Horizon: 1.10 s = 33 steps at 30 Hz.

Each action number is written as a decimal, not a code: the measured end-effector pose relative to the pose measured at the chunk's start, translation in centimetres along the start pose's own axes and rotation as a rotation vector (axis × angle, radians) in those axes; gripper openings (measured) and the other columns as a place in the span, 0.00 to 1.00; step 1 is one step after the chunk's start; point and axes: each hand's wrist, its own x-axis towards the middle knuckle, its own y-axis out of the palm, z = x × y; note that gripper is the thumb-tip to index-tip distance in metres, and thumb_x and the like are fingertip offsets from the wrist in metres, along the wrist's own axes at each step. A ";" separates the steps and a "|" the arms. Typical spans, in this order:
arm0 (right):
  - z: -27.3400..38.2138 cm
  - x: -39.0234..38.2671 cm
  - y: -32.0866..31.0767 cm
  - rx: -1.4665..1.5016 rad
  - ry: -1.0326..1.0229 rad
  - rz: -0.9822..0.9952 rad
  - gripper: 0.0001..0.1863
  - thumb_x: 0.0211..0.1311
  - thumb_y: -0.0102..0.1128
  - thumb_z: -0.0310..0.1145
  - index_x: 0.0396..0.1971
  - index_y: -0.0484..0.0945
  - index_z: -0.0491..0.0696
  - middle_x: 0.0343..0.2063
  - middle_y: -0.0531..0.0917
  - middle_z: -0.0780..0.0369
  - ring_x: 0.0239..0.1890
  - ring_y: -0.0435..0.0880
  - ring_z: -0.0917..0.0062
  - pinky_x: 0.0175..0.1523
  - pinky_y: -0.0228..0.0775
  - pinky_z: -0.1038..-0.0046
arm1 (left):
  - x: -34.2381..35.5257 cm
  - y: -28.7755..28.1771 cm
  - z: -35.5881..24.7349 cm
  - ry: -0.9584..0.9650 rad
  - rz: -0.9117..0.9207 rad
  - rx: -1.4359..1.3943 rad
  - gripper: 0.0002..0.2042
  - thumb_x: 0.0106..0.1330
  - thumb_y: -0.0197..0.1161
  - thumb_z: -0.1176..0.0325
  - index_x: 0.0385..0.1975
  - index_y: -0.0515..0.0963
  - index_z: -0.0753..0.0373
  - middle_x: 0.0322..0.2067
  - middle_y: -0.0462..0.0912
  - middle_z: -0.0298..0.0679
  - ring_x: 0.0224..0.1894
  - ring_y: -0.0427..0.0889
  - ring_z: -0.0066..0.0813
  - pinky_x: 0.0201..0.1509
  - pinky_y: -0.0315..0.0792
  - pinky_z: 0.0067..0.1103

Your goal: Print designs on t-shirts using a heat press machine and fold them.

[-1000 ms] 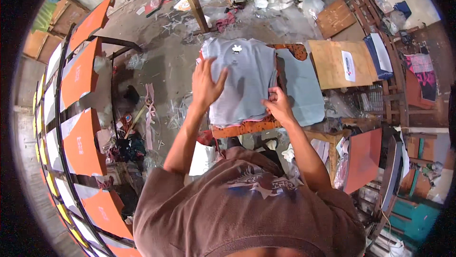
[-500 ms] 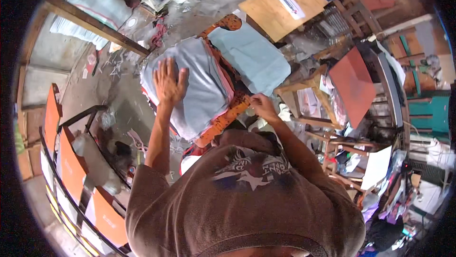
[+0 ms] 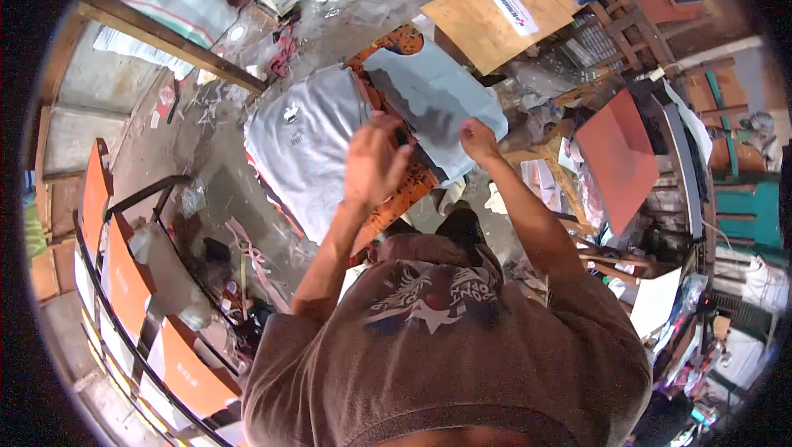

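Across the worktop [image 3: 402,202], orange with dark mottling: a grey shirt [image 3: 309,150], laid out face up, white print on its far left part. Left of both hands, most of that cloth; only its right side close to the left hand [image 3: 373,165], either just beneath or just beside it. Blurred there, with thumb held off from the fingers and nothing visible in the grasp; impossible to tell whether touching the cloth or just above it. Farther right, clear of the shirt, the right hand [image 3: 478,141], fingers curled in, over or against the near right part of a pale blue sheet [image 3: 437,92]; impossible to tell whether pinched on anything. Between the hands, well apart from each other, a strip of sheet and worktop in view. On the sheet, dark soft shadows. Beyond, toward the upper right, a wooden board [image 3: 483,22] with a white label; at right, a red board [image 3: 617,158]; at far left, orange panels [image 3: 128,269].
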 end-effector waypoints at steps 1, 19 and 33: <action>0.3 1.3 -0.3 0.029 0.001 0.006 0.14 0.59 0.62 0.31 0.44 0.76 0.45 0.34 0.84 0.56 0.33 0.85 0.65 0.41 0.76 0.67 | 1.2 1.6 -0.8 -0.005 0.050 -0.082 0.21 0.64 0.62 0.64 0.56 0.71 0.64 0.52 0.76 0.51 0.55 0.74 0.55 0.59 0.68 0.37; -0.2 20.6 -3.2 -0.295 -0.481 0.542 0.10 0.49 0.66 0.31 0.34 0.81 0.50 0.31 0.84 0.57 0.40 0.82 0.61 0.46 0.73 0.59 | 13.1 17.3 11.4 -0.514 0.400 0.459 0.12 0.57 0.62 0.63 0.40 0.80 0.58 0.33 0.84 0.50 0.36 0.84 0.52 0.47 0.74 0.42; 16.3 24.4 -24.9 0.133 -0.577 0.419 0.13 0.59 0.66 0.35 0.37 0.77 0.42 0.34 0.84 0.57 0.39 0.84 0.70 0.45 0.72 0.70 | 23.3 -4.2 -4.0 -0.316 -0.054 0.496 0.12 0.65 0.62 0.59 0.41 0.81 0.60 0.30 0.82 0.54 0.33 0.81 0.57 0.34 0.74 0.37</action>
